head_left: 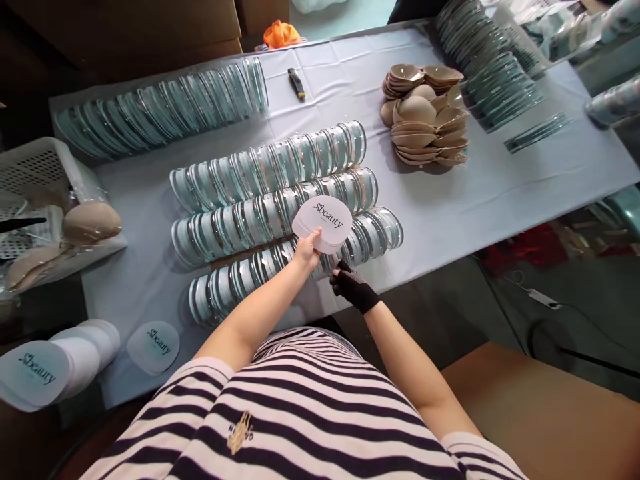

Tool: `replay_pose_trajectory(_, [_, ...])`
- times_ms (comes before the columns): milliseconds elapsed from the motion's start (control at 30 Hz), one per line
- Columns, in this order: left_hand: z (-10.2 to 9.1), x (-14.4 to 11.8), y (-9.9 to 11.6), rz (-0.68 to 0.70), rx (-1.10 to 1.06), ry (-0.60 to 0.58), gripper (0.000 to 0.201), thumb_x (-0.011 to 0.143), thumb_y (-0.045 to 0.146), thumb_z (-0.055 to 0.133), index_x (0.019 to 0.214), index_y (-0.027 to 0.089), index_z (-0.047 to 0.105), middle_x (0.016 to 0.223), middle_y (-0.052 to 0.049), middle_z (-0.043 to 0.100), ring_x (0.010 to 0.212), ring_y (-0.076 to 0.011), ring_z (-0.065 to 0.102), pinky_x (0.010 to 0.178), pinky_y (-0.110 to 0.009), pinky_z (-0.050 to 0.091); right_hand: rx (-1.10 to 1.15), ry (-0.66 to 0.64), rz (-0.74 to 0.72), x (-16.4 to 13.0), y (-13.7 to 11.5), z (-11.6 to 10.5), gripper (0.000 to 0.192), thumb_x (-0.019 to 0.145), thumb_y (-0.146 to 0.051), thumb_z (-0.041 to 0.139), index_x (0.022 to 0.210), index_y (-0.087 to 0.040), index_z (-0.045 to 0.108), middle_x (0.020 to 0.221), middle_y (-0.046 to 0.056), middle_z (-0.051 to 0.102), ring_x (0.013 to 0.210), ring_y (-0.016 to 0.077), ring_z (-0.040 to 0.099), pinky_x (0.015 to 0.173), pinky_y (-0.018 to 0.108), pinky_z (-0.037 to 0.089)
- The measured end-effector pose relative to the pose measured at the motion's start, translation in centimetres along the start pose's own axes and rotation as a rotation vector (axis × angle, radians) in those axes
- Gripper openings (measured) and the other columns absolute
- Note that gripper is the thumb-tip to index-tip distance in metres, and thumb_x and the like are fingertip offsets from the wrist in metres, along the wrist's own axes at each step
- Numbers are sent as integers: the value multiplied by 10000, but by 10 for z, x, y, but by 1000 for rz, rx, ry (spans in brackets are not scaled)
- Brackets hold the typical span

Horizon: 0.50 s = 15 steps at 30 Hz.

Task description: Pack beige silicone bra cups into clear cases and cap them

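My bare left hand (308, 253) is closed on a small stack of rounded white cards (330, 217) printed "beauty", its thumb lying over the top card. Close by on the right, my right hand (353, 285) wears a black fingerless glove. Its fingers are curled near the lower edge of the cards; what they hold, if anything, I cannot make out. Beneath and behind the cards lie three rows of clear round plastic cases, the front row (235, 283), the middle row (235, 223) and the back row (265, 163). The cards hide part of the front two rows.
A longer row of cases (165, 107) lies at the back left, near a utility knife (297, 85). Stacked beige bra cups (420, 127) stand right. Card stacks (80, 360), one loose card (154, 347) and a white basket (55, 160) are left. More cases (500, 87) lie far right.
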<state>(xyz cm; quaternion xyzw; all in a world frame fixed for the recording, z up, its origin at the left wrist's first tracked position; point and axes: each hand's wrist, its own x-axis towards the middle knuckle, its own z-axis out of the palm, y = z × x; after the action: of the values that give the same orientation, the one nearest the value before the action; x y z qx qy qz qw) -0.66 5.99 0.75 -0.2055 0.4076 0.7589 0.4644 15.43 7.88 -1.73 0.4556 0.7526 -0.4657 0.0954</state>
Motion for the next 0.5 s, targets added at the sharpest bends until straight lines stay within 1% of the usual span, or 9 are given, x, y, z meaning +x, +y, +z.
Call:
replay_pose_trajectory(67, [2, 1, -2, 19, 4, 6, 412, 795, 41, 714, 1189, 153, 681, 1137, -92, 753, 1129, -236, 688, 1033, -379, 540, 74, -89, 13, 0, -7, -10, 448, 985, -378, 359, 1340, -176, 544, 804, 59, 717, 713, 174, 682, 634, 278, 534])
replay_pose_trajectory(133, [4, 2, -2, 31, 4, 9, 418, 790, 41, 719, 1191, 156, 678, 1139, -86, 752, 1135, -229, 684, 1041, -374, 531, -1, -112, 62, 2, -13, -23, 376, 943, -387, 466, 1174, -159, 655, 793, 93, 718, 764, 211, 692, 692, 319, 545])
replay_pose_trajectory(167, [5, 2, -3, 40, 4, 10, 435, 781, 44, 730, 1196, 161, 674, 1143, -82, 751, 1138, -224, 683, 1044, -368, 527, -60, -61, 67, 3, -16, -31, 327, 918, -386, 512, 1075, -161, 691, 817, 110, 725, 813, 232, 696, 741, 343, 547])
replay_pose_trajectory(233, [5, -1, -2, 66, 15, 1, 465, 756, 54, 757, 1198, 170, 670, 1144, -74, 752, 1139, -217, 681, 1049, -355, 520, -87, 165, -2, 7, -18, -47, 323, 916, -410, 510, 1024, -176, 705, 943, 130, 737, 946, 262, 690, 848, 382, 536])
replay_pose_trajectory(300, [2, -9, -1, 97, 62, -38, 469, 736, 71, 777, 1182, 174, 676, 1124, -68, 757, 1137, -217, 680, 1054, -349, 511, -30, 443, -140, 11, -18, -60, 435, 955, -452, 418, 1203, -182, 652, 1143, 132, 711, 1097, 263, 656, 952, 403, 513])
replay_pose_trajectory(333, [-1, -15, -1, 109, 97, -68, 461, 728, 83, 785, 1168, 174, 682, 1109, -67, 761, 1134, -222, 679, 1055, -354, 508, 5, 533, -214, 14, -19, -65, 494, 963, -463, 391, 1314, -176, 588, 1250, 136, 672, 1173, 260, 624, 1002, 409, 495])
replay_pose_trajectory(367, [-4, -21, 0, 117, 137, -98, 451, 720, 98, 794, 1152, 173, 689, 1093, -69, 764, 1128, -230, 681, 1053, -364, 508, 24, 571, -278, 15, -20, -68, 549, 960, -464, 394, 1405, -164, 511, 1351, 145, 613, 1249, 260, 578, 1050, 418, 469])
replay_pose_trajectory(433, [-13, -32, 0, 126, 212, -127, 427, 701, 134, 812, 1112, 167, 701, 1063, -79, 768, 1106, -252, 687, 1038, -395, 513, -20, 563, -371, 14, -25, -66, 641, 938, -446, 442, 1494, -130, 398, 1479, 170, 493, 1359, 275, 479, 1120, 443, 414])
replay_pose_trajectory(500, [-23, -41, 0, 148, 258, -98, 405, 677, 167, 833, 1063, 158, 710, 1045, -93, 768, 1081, -272, 694, 1014, -421, 521, -130, 584, -430, 7, -32, -55, 668, 925, -428, 471, 1503, -106, 379, 1518, 189, 433, 1410, 303, 407, 1157, 485, 366])
